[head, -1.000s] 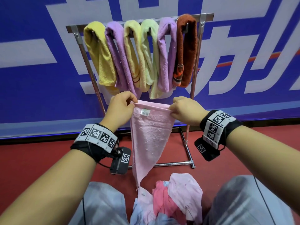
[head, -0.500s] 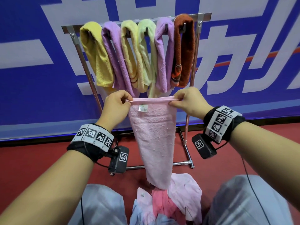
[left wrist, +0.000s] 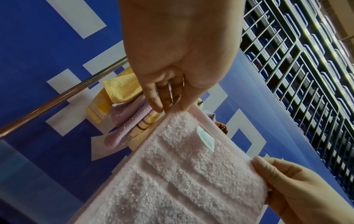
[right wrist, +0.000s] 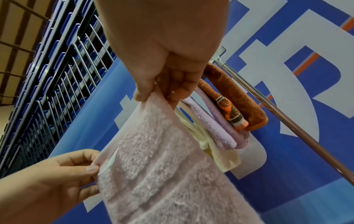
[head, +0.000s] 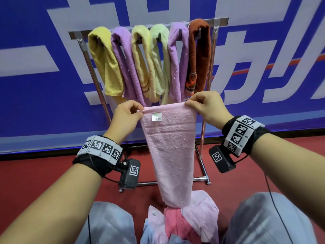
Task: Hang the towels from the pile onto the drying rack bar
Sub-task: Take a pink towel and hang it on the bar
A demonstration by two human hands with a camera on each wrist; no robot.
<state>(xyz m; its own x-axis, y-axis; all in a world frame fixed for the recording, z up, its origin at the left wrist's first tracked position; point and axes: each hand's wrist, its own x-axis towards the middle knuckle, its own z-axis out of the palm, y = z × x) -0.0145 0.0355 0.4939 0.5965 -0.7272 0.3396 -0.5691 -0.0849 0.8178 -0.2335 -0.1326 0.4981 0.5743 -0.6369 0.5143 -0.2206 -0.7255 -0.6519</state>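
A light pink towel (head: 171, 147) hangs stretched between both hands, its white label near the top hem. My left hand (head: 129, 113) pinches the towel's left top corner (left wrist: 179, 109), and my right hand (head: 200, 104) pinches the right top corner (right wrist: 151, 97). The towel's lower end reaches the pile of pink and blue towels (head: 177, 224) between my knees. Behind it stands the metal drying rack, whose top bar (head: 219, 21) carries several hung towels: yellow, purple, pale yellow, green, purple and rust brown (head: 199, 55).
A blue and white banner wall (head: 44, 85) stands close behind the rack. The floor (head: 35, 173) is red. The rack's right upright (head: 209, 81) and base rail sit just past the held towel. My grey-trousered knees flank the pile.
Both hands have moved apart and risen a little, pulling the pink towel's top hem taut and wider. The towel has lifted, so that its lower end hangs straight down to the pile.
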